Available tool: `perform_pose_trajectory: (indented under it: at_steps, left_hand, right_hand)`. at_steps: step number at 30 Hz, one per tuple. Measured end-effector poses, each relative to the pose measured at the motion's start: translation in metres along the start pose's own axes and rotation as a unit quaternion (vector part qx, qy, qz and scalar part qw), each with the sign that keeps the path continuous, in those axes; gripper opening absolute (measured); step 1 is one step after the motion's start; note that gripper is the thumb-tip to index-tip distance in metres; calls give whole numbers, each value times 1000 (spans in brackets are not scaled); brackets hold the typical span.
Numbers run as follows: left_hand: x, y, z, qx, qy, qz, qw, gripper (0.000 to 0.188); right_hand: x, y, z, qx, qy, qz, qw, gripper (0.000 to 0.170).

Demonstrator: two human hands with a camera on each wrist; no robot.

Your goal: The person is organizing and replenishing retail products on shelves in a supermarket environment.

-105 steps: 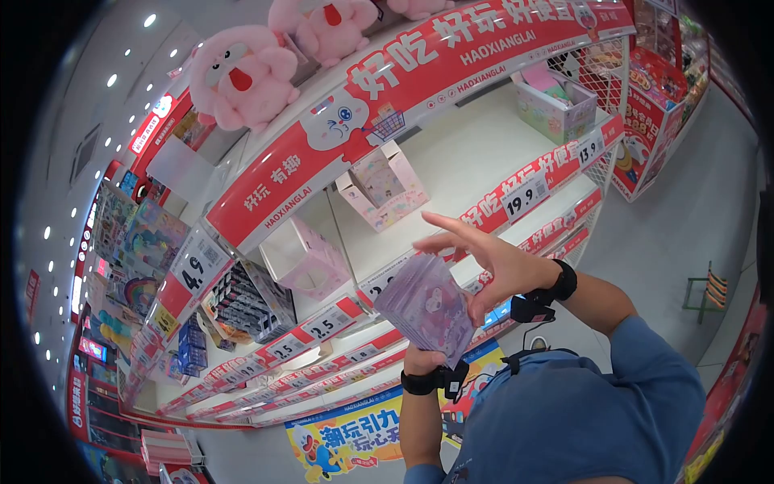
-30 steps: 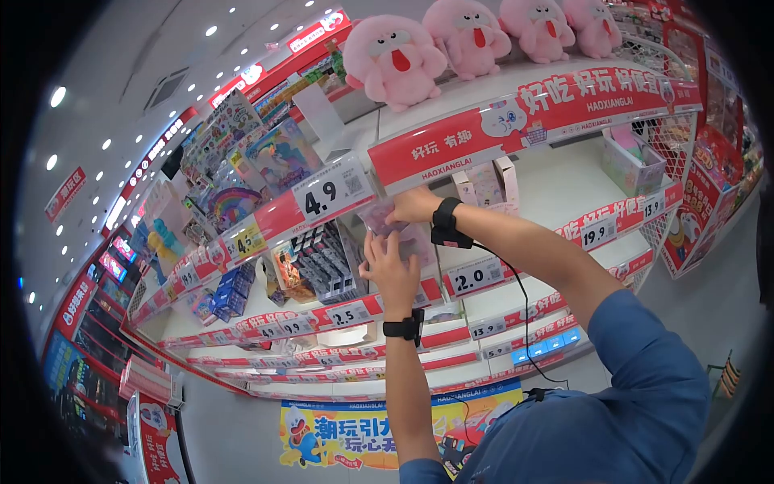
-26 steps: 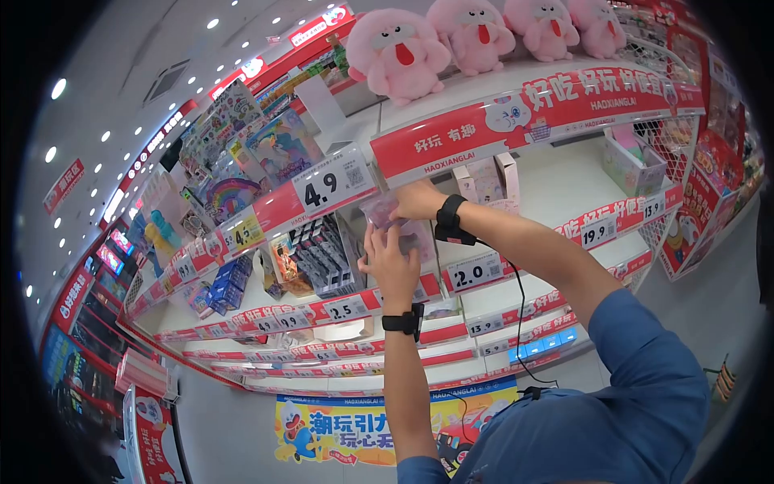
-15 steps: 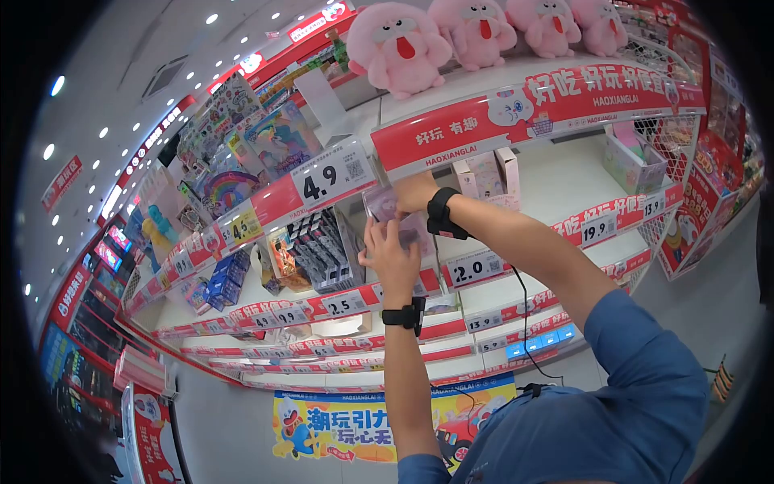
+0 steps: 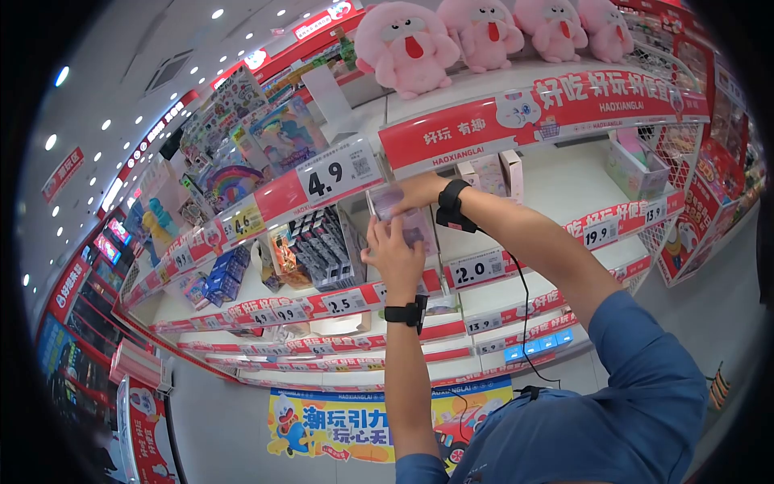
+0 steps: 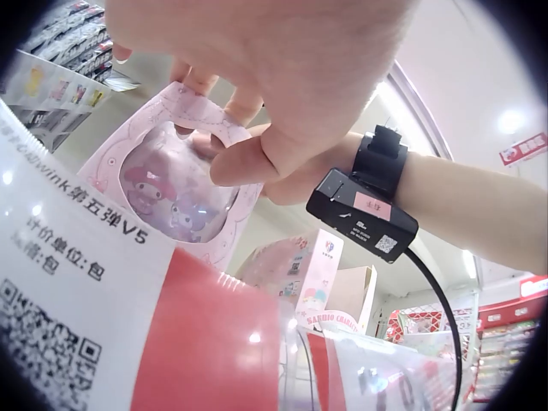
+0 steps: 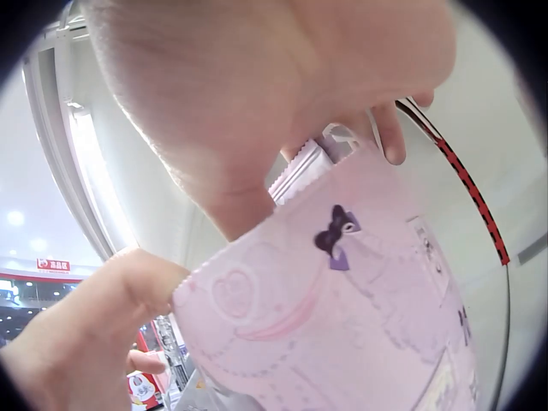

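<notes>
An open pink display box [image 5: 423, 234] with printed cartoon characters stands on the shelf behind the price strip. It has an oval cut-out in its front wall [image 6: 111, 154], through which a character-printed packet shows. My left hand [image 5: 395, 262] grips this front wall, its fingers over the top edge. From the right my right hand [image 5: 423, 189] reaches into the box, its thumb and fingers around thin packets [image 7: 304, 171] with silvery zigzag edges. The box's side wall [image 7: 342, 282] hides the lower part of the packets and the thumb tip.
Left of the box are stacked dark packets [image 5: 322, 250] and blue boxes [image 5: 228, 274]. An upper shelf with a 4.9 price sign [image 5: 334, 173] overhangs the hands. To the right stand another pink box [image 5: 489, 177] and a patterned box [image 5: 637, 169]. Pink plush toys [image 5: 407, 52] sit on top.
Earlier the left hand held a stack of purple packets before the shelf, the right hand beside it. Both hands moved left to the box. Over the last second the hands barely shift.
</notes>
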State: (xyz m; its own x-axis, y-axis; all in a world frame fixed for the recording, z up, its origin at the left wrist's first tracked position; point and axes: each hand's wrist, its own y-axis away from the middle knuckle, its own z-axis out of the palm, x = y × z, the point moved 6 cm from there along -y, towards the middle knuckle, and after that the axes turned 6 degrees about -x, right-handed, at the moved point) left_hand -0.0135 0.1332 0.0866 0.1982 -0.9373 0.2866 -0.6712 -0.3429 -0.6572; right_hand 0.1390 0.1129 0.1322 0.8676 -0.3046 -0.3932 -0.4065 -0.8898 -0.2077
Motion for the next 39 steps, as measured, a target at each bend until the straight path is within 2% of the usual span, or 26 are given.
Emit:
perform_pose_trajectory:
  at_steps: [4,9,12,14,17,19,21,23,24,27,30,33,36,39]
  left_hand:
    - [6,-6,-4,1,-45,23,999,47]
    - [15,-18,-8,-43,-126,66,989,29]
    - [19,-16,-6,-6,-128,112,985,24]
    - [13,-17,0,-20,-99,107,989,24]
    - [9,-18,3,-56,-58,92,992,25]
    - [8,-20,3,-62,-46,88,993,26]
    - [8,-17,3,-48,-50,90,994,27]
    - [9,-15,5,-51,-54,88,993,28]
    - [9,-16,4,-50,-56,87,993,29]
    - [12,-16,2,-37,-52,91,994,31]
    - [13,-19,3,-75,-72,70,992,34]
    - [11,-24,7,-130,-69,47,988,35]
    - [13,-22,8,-79,-70,61,993,37]
    - [16,-17,5,-39,-78,79,993,40]
  right_hand:
    - [6,-8,4,-67,10,19,998,61]
    - [15,-19,-4,-25,-72,-56,996,42]
    - [9,-12,-10,158,134,-87,974,30]
    - [9,-21,-6,123,188,-71,972,27]
    - [-8,-11,-15,136,156,-108,972,24]
    - [-7,-15,-8,119,198,-131,964,24]
    - [0,-25,12,53,333,-128,933,24]
    - [12,-26,10,103,152,-119,976,25]
    - [12,-23,3,128,61,-114,983,25]
    - [9,-14,-7,183,60,-72,979,24]
    - [7,-13,-9,157,53,-62,984,23]
    - [-14,20,-22,151,-26,-99,983,22]
    - [-18,26,-8,50,34,-125,990,25]
    - [-13,29,-8,64,25,-118,991,29]
